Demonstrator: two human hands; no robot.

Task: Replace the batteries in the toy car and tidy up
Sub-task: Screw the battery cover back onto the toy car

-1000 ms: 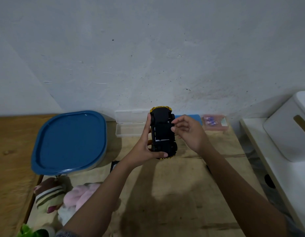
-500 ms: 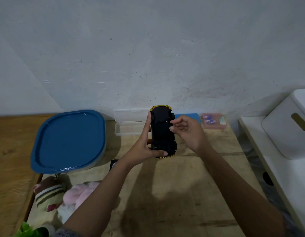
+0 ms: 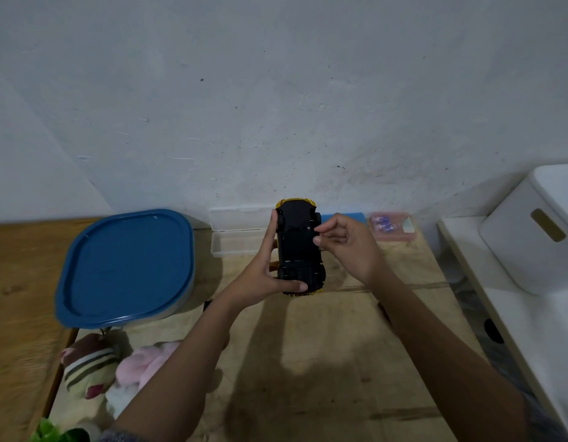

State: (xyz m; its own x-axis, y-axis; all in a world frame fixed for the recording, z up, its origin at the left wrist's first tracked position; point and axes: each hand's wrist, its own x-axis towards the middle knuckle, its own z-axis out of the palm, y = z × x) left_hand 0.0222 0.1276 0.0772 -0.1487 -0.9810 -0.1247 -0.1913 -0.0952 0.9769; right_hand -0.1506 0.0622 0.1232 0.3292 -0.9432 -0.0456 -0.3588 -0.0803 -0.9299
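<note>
Head view is filled in its upper half by a scuffed, speckled white wall, against which the far edge of a pale wooden worktop is set. A white ledge is seen beyond the worktop's right edge and is cut off by the frame; a white bin with a slot handle rests on it. A container with a blue lid is placed at the far left corner, partly over a darker wooden surface. Soft toys are bunched at the near left corner: a striped plush, a pink plush partly covered by the left forearm, and a green item cropped too far to be named.

An open clear case lies at the middle of the far edge. Just in front of it the toy car is held above the worktop, black underside up, yellow bodywork showing at both ends. The left hand is wrapped round it: its grip is closed on the car, thumb across the near end, fingers along the left side. The right hand is curled at the car's right side, thumb and forefinger brought together; whether that grip pinches anything cannot be told. A blue slab is mostly hidden behind that hand. A small pink box sits near the far right corner, its contents too small to be identified. A dark object is almost wholly hidden under the left forearm.
</note>
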